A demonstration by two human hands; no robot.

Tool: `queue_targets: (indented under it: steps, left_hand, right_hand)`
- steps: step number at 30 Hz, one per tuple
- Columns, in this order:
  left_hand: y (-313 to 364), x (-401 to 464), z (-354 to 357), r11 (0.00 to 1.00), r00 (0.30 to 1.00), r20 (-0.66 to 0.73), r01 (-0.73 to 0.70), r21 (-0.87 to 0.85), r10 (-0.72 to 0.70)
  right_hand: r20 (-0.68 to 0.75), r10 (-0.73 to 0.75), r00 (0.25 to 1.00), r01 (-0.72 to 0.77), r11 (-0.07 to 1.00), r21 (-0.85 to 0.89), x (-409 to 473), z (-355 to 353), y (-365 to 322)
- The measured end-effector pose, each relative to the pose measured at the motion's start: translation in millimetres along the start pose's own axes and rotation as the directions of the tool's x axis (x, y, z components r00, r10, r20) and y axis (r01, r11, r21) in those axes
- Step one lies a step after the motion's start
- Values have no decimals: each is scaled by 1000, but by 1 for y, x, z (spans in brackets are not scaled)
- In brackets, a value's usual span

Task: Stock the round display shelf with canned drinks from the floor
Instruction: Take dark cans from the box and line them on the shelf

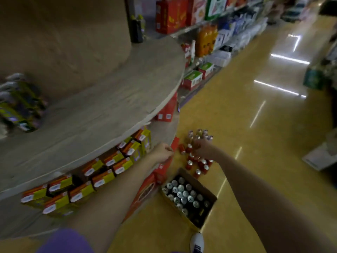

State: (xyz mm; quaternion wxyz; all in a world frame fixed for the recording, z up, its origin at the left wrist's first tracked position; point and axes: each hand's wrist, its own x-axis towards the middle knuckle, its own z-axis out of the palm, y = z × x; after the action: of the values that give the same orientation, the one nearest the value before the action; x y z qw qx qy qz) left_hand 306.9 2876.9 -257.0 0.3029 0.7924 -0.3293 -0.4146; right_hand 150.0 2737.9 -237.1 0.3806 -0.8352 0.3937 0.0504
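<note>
Forearms nearest lens; right hand (203, 148) reaches down among red cans (197, 164) standing on floor (255, 143), grasp not discernible; left hand (163, 152) curled, apparently empty; cans judged rigid, slick, fairly heavy if full: grip round sidewall; cardboard box (209, 196) holds silver-topped cans (182, 194); round shelf (109, 106) mostly bare.

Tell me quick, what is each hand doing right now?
Left hand: curled into a fist, seemingly holding nothing.
Right hand: down among the red cans on the floor; grip cannot be told.
</note>
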Motion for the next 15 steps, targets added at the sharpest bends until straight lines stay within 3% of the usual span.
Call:
queue_targets:
  steps: [4, 10, 15]
  left_hand:
    - [5, 47, 71, 997, 997, 26, 76, 23, -77]
    - [-24, 107, 157, 952, 946, 108, 303, 44, -306]
    - [-68, 156, 217, 910, 891, 194, 413, 28, -411]
  right_hand:
    - [-11, 97, 995, -94, 985, 145, 27, 7, 95]
    - [244, 328, 913, -384, 893, 235, 56, 58, 201]
    - [282, 441, 852, -515, 804, 298, 79, 137, 275]
